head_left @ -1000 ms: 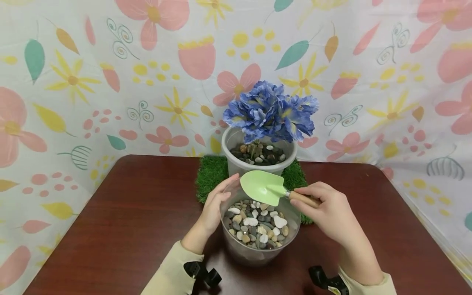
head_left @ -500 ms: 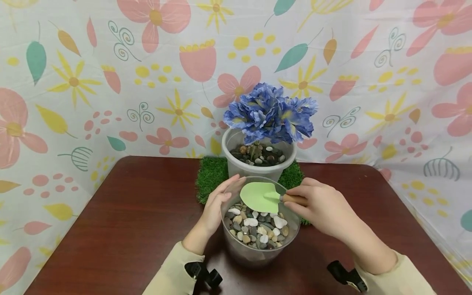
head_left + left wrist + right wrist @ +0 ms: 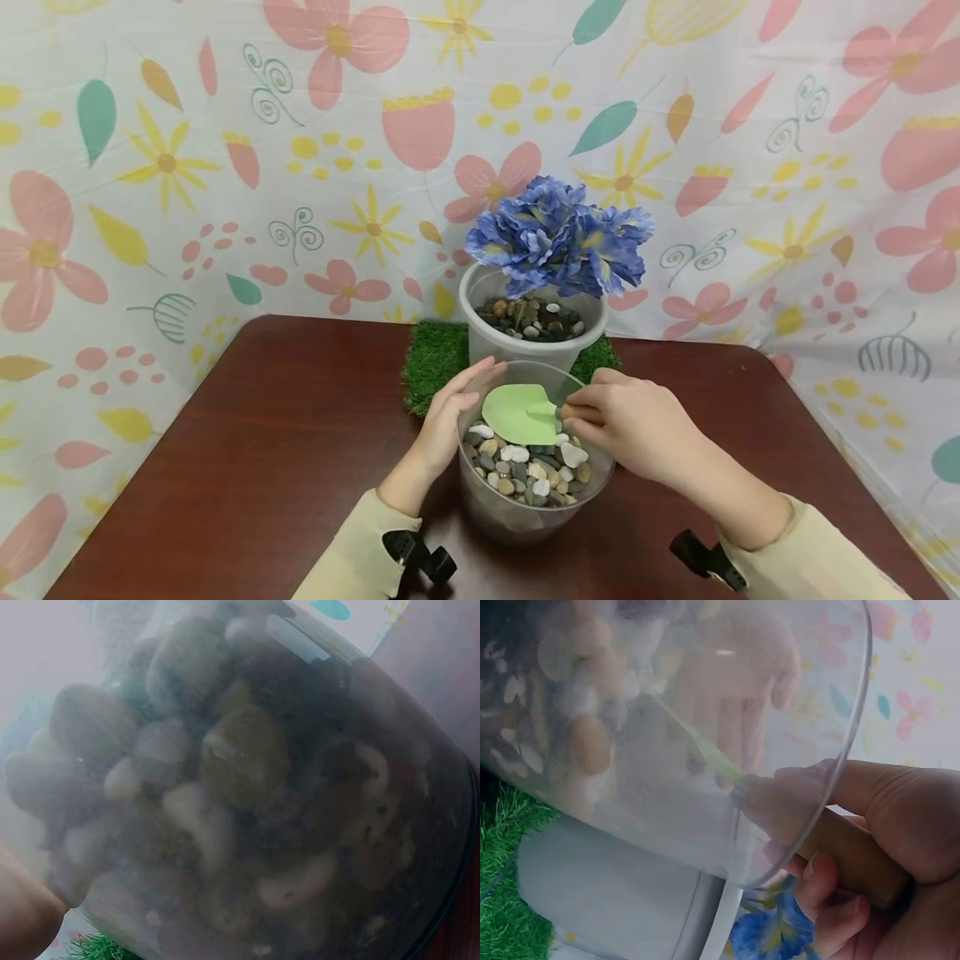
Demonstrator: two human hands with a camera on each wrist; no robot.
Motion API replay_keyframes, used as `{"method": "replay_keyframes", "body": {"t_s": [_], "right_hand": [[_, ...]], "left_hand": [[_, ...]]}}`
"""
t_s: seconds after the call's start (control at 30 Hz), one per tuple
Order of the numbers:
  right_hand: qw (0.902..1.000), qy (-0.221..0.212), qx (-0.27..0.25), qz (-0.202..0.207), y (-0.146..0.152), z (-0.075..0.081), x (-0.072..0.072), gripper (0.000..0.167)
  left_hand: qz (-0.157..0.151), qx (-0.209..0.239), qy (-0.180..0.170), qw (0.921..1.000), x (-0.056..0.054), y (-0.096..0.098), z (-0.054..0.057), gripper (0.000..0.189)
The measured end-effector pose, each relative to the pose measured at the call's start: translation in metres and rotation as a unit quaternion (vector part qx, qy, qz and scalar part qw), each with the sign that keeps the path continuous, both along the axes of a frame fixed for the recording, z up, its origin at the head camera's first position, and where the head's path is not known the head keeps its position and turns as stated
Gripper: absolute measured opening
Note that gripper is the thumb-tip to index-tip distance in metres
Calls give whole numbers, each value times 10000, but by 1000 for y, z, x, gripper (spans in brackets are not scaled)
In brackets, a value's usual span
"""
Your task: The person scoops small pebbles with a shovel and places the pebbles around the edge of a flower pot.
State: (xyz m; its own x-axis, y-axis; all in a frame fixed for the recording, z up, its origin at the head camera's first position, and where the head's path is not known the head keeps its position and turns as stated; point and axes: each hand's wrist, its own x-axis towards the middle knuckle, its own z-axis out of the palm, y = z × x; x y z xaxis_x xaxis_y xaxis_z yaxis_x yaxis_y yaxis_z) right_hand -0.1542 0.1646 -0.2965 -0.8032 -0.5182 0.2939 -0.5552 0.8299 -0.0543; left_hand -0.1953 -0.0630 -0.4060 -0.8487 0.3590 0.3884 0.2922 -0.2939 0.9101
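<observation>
A clear plastic tub [image 3: 495,518] of grey, white and tan pebbles [image 3: 536,475] stands on the table. My left hand [image 3: 438,425] rests along the outside of its left wall, fingers extended toward the far rim. My right hand [image 3: 637,425] grips the wooden handle [image 3: 859,859] of a small trowel with a light green blade [image 3: 517,417]. The blade lies inside the tub, its tip pointing left, close over the pebbles at the back. In the right wrist view the blade shows edge-on through the clear wall. The left wrist view is filled by pebbles behind the tub's wall.
Behind the tub, a white pot [image 3: 517,354] with blue flowers [image 3: 558,237] and stones stands on a green artificial grass mat [image 3: 435,367]. A flower-printed cloth [image 3: 360,150] hangs behind the dark wooden table [image 3: 247,467].
My right hand has lowered the trowel from above the far rim into the tub, its blade nearing the pebbles. My left hand keeps its place on the tub.
</observation>
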Motion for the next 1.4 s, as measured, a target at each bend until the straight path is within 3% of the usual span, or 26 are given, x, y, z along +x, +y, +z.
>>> {"method": "replay_keyframes", "body": {"t_s": [0.3,0.57,0.93,1.17,1.4], "right_hand": [[9998,190,-17,83,0,-6,1,9],[9962,-712,-332,372,5,-5,4,10],[9944,-760,-321,663,-3,-7,-1,10],[9875,-1301,-475,752,6,4,3,9],[9822,-1497,-612,951,6,2,4,9]], "left_hand": [[-40,86,31,10000,-1,1,-1,57],[273,-184,134,9994,0,0,0,56],[293,-171,106,9994,0,1,0,56],[331,-239,235,9989,-1,3,0,56],[372,-229,170,9989,0,2,-1,57]]}}
